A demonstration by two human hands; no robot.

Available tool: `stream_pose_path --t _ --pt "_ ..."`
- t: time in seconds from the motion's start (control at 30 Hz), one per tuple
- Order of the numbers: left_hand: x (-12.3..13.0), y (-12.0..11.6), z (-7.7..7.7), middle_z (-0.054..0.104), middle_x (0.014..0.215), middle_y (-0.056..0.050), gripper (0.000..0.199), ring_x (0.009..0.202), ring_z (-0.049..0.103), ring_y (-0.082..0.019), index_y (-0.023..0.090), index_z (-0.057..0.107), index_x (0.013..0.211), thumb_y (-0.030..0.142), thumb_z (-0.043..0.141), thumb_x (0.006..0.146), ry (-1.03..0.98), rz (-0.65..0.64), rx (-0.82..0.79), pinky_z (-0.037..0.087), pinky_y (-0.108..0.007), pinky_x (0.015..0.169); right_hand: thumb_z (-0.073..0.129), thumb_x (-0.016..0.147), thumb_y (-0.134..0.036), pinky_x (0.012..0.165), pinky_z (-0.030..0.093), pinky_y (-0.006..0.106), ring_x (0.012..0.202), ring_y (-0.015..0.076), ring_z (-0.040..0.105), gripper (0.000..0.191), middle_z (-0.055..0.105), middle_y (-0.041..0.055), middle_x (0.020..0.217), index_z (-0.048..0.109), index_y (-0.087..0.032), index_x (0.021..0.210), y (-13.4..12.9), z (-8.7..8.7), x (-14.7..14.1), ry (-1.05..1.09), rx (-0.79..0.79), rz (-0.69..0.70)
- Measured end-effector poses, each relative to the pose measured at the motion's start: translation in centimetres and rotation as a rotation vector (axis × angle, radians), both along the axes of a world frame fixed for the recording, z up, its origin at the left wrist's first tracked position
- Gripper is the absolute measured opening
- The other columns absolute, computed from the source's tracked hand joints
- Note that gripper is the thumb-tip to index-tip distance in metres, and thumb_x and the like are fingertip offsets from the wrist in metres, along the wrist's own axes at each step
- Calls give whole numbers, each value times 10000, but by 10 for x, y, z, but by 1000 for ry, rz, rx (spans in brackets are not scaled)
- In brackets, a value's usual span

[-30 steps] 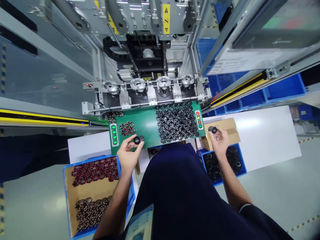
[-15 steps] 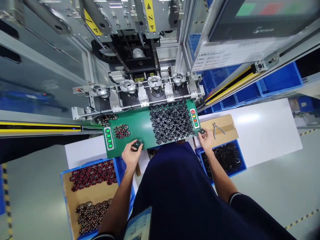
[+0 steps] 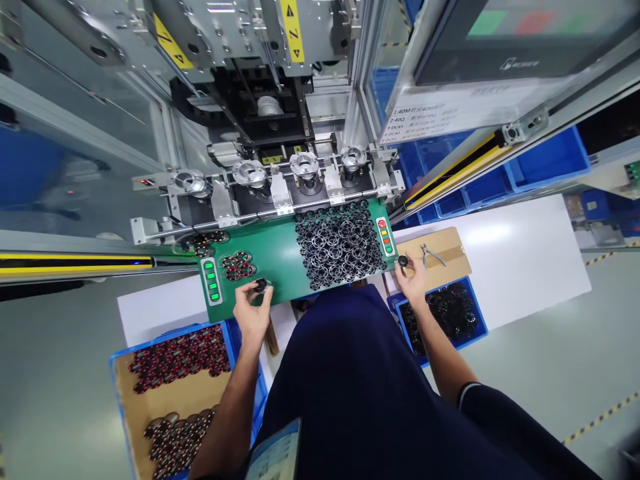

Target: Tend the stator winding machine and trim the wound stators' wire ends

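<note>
My left hand (image 3: 254, 312) pinches a small dark round part (image 3: 261, 286) over the front left edge of the green work surface (image 3: 285, 250). Beyond the surface's right end, my right hand (image 3: 412, 277) grips a black round part (image 3: 403, 261) above the cardboard. Black rings (image 3: 340, 243) lie massed on the right half of the green surface. A small group of red and copper wound parts (image 3: 238, 266) sits near its left end, with more wound parts (image 3: 207, 241) behind them.
Four metal holders (image 3: 305, 165) line the machine's front. At lower left, a blue-rimmed box (image 3: 120, 393) holds wound parts. Pliers (image 3: 431, 255) rest on cardboard (image 3: 453, 243) beside a blue bin (image 3: 481, 313) of black parts. Control buttons (image 3: 211, 282) flank the green surface.
The whole view has shifted slightly. My left hand has moved a little left with its part. The black part in my right hand now shows its round face more plainly.
</note>
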State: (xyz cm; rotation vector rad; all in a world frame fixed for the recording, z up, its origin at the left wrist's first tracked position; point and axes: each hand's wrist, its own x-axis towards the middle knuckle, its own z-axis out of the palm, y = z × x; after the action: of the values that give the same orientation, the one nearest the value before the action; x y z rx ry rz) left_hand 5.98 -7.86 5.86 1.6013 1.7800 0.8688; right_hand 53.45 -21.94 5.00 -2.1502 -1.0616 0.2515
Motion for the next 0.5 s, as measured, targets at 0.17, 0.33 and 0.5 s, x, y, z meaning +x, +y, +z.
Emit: stream_pose_path --t 0.17,0.33,0.5 --pt "10 -1 -8 821 1256 -128 493 1254 773 -349 226 760 1320 511 841 926 77 -21 -23 636 -562 1210 711 992 -639 1105 650 565 1123 347 766 526 831 191 1199 771 -195 1268 3 -10 3 -28 -26 -6" --pt "16 -7 -10 805 1106 -127 371 1216 719 -396 250 842 1196 445 871 883 178 -20 -49 625 -590 1168 703 968 -621 1000 657 564 982 341 734 488 822 167 1049 789 -196 1192 6 -15 3 -34 -59 9" --pt "19 -8 10 763 896 -73 321 906 739 -337 240 842 1120 401 863 842 163 -52 -60 679 -561 959 703 947 -623 878 673 542 841 323 724 439 811 128 953 788 -234 1135 12 6 4 -32 -51 38"
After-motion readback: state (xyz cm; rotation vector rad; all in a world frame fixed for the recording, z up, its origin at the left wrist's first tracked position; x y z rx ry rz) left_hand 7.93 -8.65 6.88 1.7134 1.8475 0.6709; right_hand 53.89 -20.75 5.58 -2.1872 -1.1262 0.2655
